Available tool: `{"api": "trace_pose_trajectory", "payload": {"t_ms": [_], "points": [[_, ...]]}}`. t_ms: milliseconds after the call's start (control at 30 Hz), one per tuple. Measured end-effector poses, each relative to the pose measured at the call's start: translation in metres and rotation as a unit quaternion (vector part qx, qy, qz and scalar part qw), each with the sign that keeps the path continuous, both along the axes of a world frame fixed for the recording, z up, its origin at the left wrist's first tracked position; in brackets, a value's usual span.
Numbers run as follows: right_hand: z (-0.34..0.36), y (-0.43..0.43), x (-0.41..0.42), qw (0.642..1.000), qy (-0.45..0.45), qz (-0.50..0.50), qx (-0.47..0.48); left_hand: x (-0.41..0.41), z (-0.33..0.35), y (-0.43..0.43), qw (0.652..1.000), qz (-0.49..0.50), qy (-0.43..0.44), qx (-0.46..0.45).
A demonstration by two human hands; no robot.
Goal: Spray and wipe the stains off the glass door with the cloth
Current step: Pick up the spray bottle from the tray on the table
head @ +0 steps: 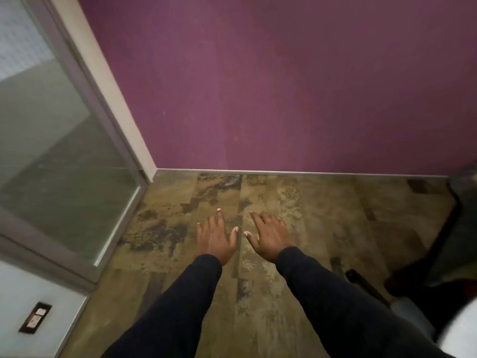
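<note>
Both arms in dark sleeves reach out over the floor point(296, 202), palms down: the left hand point(215, 237) and the right hand point(271, 236) sit close together, fingers spread wide and holding nothing. The glass door point(59, 140) stands off to the left in its grey frame, well apart from both hands, with faint streaks and a hazy look on the pane. No cloth and no spray bottle can be seen anywhere, so the job looks not yet begun. The main risk from here is reaching for the glass with bare hands, which would add fingerprints to a pane that already looks marked. Another is that the supplies lie somewhere out of sight, perhaps among the dark, blurred things at the right edge, which cannot be made out. The purple wall point(284, 86) ahead is not part of the job.
</note>
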State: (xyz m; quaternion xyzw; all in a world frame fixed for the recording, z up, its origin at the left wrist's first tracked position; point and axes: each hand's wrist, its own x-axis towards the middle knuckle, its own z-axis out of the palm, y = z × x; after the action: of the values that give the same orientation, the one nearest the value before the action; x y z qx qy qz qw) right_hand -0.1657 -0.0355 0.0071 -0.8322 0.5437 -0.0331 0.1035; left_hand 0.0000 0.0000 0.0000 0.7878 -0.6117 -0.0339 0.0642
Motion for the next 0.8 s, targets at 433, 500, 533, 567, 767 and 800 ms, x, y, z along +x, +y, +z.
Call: {"api": "trace_pose_trajectory", "payload": {"t_ms": [433, 500, 533, 567, 767, 800], "points": [[-0.007, 0.065, -0.207, 0.988, -0.004, -0.155, 0.005, -0.205, 0.0, 0.01, 0.981, -0.19, -0.031, 0.018], [-0.007, 0.07, -0.228, 0.983, -0.005, -0.185, 0.003, -0.23, -0.002, 0.006, 0.974, -0.224, -0.039, 0.019], [-0.007, 0.071, -0.237, 0.98, -0.009, -0.2, 0.006, -0.242, -0.002, 0.002, 0.97, -0.239, -0.041, 0.024], [-0.008, 0.072, -0.246, 0.977, -0.012, -0.214, 0.008, -0.254, -0.003, -0.001, 0.965, -0.257, -0.043, 0.025], [-0.013, 0.081, -0.3, 0.949, -0.004, -0.314, 0.026, -0.324, -0.015, -0.024, 0.924, -0.377, -0.044, 0.046], [-0.013, 0.082, -0.309, 0.943, -0.004, -0.331, 0.028, -0.336, -0.017, -0.027, 0.917, -0.395, -0.039, 0.048]]}}
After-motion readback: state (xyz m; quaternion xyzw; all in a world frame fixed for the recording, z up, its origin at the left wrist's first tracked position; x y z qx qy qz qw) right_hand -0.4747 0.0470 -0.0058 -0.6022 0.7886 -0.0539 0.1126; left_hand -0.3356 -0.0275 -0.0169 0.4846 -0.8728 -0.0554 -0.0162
